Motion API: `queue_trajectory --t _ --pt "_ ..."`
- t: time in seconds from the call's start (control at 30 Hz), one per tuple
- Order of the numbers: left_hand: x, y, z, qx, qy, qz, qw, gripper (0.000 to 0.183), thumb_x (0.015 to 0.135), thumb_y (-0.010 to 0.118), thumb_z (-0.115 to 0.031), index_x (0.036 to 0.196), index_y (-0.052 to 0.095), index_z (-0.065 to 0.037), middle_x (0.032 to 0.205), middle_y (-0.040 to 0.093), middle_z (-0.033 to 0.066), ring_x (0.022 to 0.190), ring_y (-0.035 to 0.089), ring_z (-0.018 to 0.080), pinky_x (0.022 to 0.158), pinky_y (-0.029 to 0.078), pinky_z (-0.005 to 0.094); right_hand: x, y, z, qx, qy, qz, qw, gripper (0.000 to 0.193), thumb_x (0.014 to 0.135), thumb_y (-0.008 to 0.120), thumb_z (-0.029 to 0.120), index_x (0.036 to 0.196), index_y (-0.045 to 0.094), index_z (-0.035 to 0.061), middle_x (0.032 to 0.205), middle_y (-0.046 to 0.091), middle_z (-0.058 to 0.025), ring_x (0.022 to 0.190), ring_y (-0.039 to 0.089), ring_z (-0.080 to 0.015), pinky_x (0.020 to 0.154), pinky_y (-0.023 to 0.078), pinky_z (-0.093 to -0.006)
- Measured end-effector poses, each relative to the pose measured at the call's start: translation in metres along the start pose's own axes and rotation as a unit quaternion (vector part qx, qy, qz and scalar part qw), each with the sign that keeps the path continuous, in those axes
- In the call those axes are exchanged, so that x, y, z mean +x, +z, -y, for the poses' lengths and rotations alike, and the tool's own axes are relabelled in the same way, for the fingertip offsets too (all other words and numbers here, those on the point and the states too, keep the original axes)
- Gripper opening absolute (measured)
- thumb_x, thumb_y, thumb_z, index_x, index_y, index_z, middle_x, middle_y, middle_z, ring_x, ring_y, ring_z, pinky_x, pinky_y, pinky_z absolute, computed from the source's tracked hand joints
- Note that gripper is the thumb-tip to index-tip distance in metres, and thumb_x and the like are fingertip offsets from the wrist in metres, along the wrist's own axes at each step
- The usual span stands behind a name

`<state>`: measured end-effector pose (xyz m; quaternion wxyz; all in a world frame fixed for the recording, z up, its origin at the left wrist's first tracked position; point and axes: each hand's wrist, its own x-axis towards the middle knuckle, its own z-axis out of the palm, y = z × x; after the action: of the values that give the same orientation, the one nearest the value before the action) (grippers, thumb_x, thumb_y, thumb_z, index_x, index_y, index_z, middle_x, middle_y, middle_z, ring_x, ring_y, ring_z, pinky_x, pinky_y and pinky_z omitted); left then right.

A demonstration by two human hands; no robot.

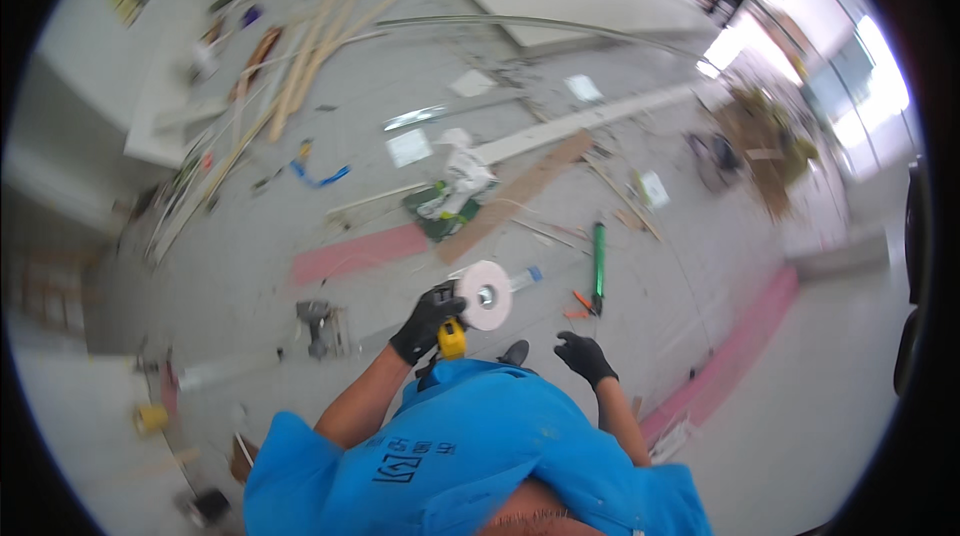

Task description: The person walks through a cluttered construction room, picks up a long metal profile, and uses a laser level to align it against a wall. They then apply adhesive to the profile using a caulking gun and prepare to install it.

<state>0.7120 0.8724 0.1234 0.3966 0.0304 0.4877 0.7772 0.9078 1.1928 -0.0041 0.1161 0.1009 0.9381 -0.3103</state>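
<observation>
Blue shirt (pixel 470 446); left hand (pixel 428 322) before it, closed on the edge of a white roll (pixel 486 277) near a yellow tape measure (pixel 452 339), with no strip visibly drawn off and use seemingly yet to start; right hand (pixel 588 357) half-open, empty.

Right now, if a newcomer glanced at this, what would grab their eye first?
Probably the bright blue shirt filling the bottom middle, then the round white roll held in the black-gloved left hand just ahead of it. Next might come the green tube on the floor ahead of the right hand, and the pink strip on the floor beyond the left hand.
</observation>
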Motion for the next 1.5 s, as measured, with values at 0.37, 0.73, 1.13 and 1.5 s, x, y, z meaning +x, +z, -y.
queue_trajectory --t 0.37,0.73,1.13,1.5 --pt "-0.018 0.003 0.006 -0.042 0.009 -0.043 0.998 0.039 0.085 0.068 -0.023 0.117 0.057 -0.004 0.088 0.064 0.0028 0.073 0.060 0.0091 0.066 0.050 0.0245 0.002 -0.017 0.007 -0.002 -0.028 0.062 0.998 0.033 0.083 0.065 0.030 0.109 0.061 0.0104 0.084 0.069 -0.0150 0.081 0.066 -0.0344 0.072 0.052 -0.0440" --pt "-0.034 -0.002 0.006 -0.080 0.005 -0.090 0.993 0.030 0.086 0.068 -0.019 0.111 0.057 -0.006 0.084 0.062 0.0031 0.065 0.061 0.0110 0.059 0.052 0.0262 0.014 -0.006 0.012 -0.023 -0.045 0.054 0.997 0.033 0.084 0.064 0.031 0.110 0.061 0.0123 0.084 0.068 -0.0163 0.078 0.066 -0.0338 0.069 0.053 -0.0447" --pt "-0.027 -0.012 0.013 -0.033 -0.019 -0.093 0.995 0.038 0.088 0.066 -0.021 0.121 0.056 -0.005 0.097 0.064 0.0006 0.080 0.061 0.0077 0.070 0.051 0.0251 0.019 0.014 -0.019 -0.035 -0.040 0.095 0.994 0.033 0.081 0.064 0.029 0.107 0.062 0.0091 0.081 0.069 -0.0133 0.083 0.066 -0.0333 0.074 0.053 -0.0434" --pt "-0.013 -0.024 0.019 -0.050 0.010 -0.049 0.997 0.038 0.085 0.069 -0.023 0.114 0.058 -0.002 0.084 0.063 0.0029 0.070 0.061 0.0111 0.063 0.051 0.0254 0.029 0.017 -0.013 -0.038 -0.029 0.079 0.996 0.035 0.084 0.064 0.035 0.109 0.063 0.0112 0.088 0.069 -0.0167 0.086 0.065 -0.0367 0.075 0.052 -0.0455"
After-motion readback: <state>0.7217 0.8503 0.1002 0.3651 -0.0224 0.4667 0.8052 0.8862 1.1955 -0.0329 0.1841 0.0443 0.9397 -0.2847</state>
